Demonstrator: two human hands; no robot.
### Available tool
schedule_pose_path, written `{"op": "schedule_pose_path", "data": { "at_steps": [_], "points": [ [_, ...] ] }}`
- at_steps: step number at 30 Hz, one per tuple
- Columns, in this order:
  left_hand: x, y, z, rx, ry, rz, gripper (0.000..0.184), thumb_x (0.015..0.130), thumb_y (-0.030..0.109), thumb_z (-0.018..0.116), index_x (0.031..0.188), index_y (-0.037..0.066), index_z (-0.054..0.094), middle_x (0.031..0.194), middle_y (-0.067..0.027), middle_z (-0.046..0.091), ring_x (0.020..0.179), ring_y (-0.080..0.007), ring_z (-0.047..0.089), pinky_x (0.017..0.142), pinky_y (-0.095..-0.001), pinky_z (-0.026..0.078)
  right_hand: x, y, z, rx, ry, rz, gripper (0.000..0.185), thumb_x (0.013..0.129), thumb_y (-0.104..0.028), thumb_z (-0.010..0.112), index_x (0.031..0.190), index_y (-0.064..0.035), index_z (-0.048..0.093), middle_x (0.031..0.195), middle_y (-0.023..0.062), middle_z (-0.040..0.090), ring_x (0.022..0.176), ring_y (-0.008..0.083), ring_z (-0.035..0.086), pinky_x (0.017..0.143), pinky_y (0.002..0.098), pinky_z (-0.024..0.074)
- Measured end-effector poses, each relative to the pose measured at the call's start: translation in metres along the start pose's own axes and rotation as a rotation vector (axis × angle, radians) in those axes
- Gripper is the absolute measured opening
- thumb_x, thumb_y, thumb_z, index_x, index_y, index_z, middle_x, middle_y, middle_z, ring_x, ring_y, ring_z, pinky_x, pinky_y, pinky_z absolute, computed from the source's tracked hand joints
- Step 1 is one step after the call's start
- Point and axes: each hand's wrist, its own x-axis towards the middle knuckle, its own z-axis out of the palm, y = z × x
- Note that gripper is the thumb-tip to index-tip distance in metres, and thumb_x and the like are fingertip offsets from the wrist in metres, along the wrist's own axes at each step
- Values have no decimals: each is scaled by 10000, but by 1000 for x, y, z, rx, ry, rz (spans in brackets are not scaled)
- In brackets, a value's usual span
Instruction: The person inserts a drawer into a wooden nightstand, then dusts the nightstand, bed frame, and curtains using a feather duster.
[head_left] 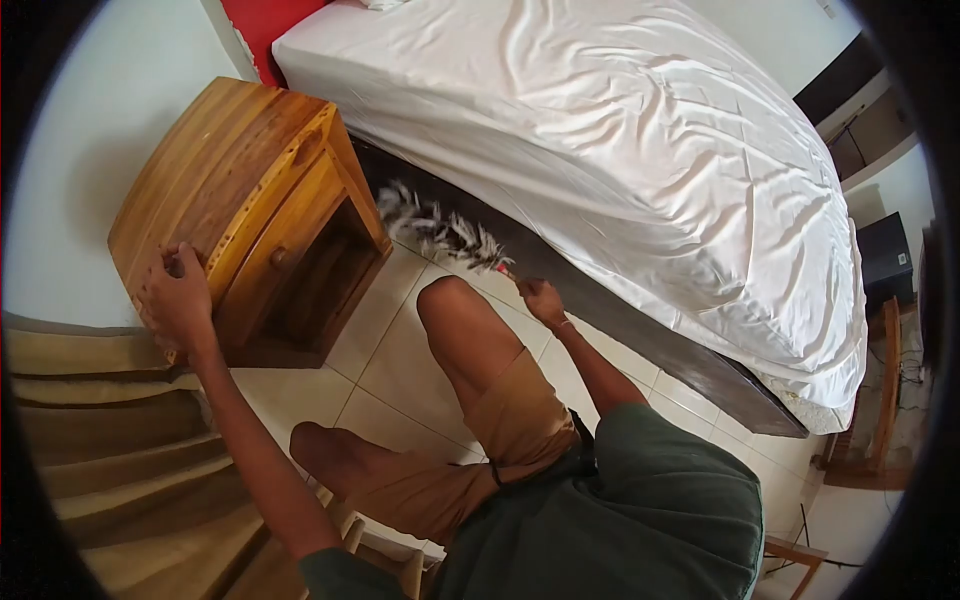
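My left hand [178, 298] rests at the near left corner of the wooden nightstand [225, 160], fingers bent and apart, with nothing seen in it. My right hand [543, 302] is wrapped round the handle of a feather duster [445, 230]. The duster's grey and white feathers, somewhat blurred, point left between the nightstand and the dark bed frame [640, 325]. Below its top, the nightstand has a drawer front with a round knob [279, 257] and an open compartment [315, 270].
A bed with a wrinkled white sheet [600, 130] fills the upper right. Striped curtains [110, 450] hang at lower left, beside my left arm. Light floor tiles [385, 375] lie under my knees. A dark box-shaped object [885, 255] and wooden furniture [885, 390] stand at far right.
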Motion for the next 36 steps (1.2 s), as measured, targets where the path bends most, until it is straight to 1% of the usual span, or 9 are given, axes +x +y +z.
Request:
{"op": "schedule_pose_path", "data": {
  "at_steps": [2,6,9,12,15,18,27,30,36],
  "points": [
    [-1,3,-7,-26,-44,-13,318,902,441,550,1047,197,694,1066,-30,673,1103,-281,579,966,-440,430,-12,-9,-23,205,-20,21,461,950,-445,539,886,-9,673,912,240,678,930,459,625,830,506,501],
    [-3,7,-12,-54,-56,-33,312,901,440,556,1051,205,698,1074,-23,674,1090,-270,589,976,-435,423,-36,50,-17,-78,265,-108,546,989,-469,533,811,44,584,653,116,543,646,168,515,637,373,454],
    [-2,5,-10,-18,-41,3,316,903,448,555,1047,209,702,1082,-18,675,1088,-270,591,976,-431,420,-57,59,-35,-221,58,167,449,979,-406,540,870,10,667,722,188,644,640,322,602,624,427,471],
    [0,4,-8,-21,-55,3,328,905,456,554,1069,212,700,1089,-20,675,1095,-271,588,976,-434,419,-63,62,-40,32,24,74,401,966,-413,553,976,-48,720,801,199,681,775,379,666,677,447,519],
    [-2,5,-9,-69,-60,-6,340,906,464,551,1082,212,699,1093,-34,673,1103,-276,586,981,-443,416,-68,60,-39,300,66,43,526,961,-493,550,869,16,646,705,162,639,678,322,634,641,429,465],
    [-2,3,-8,-22,-44,1,343,907,466,548,1082,213,700,1103,-46,671,1108,-282,584,987,-448,414,-76,75,-34,-82,141,17,557,974,-501,540,818,32,589,640,98,528,622,165,501,602,379,430],
    [-4,12,-19,-65,-94,-56,357,897,471,553,1070,198,705,1120,-44,669,1127,-284,579,992,-435,420,-79,95,-40,121,46,106,544,926,-524,583,836,7,658,731,207,655,704,376,661,611,474,465],
    [-2,9,-15,-32,-86,-38,357,897,469,552,1066,196,707,1121,-39,669,1128,-280,578,993,-434,421,-86,102,-40,-244,78,210,572,955,-520,560,779,23,597,616,139,566,583,232,562,582,415,441],
    [0,7,-12,-5,-72,-32,345,890,471,566,1063,207,704,1117,-29,668,1128,-279,577,989,-436,427,-96,113,-34,55,39,138,559,959,-471,584,748,46,617,575,107,481,542,203,484,528,395,374]
  ]
}}
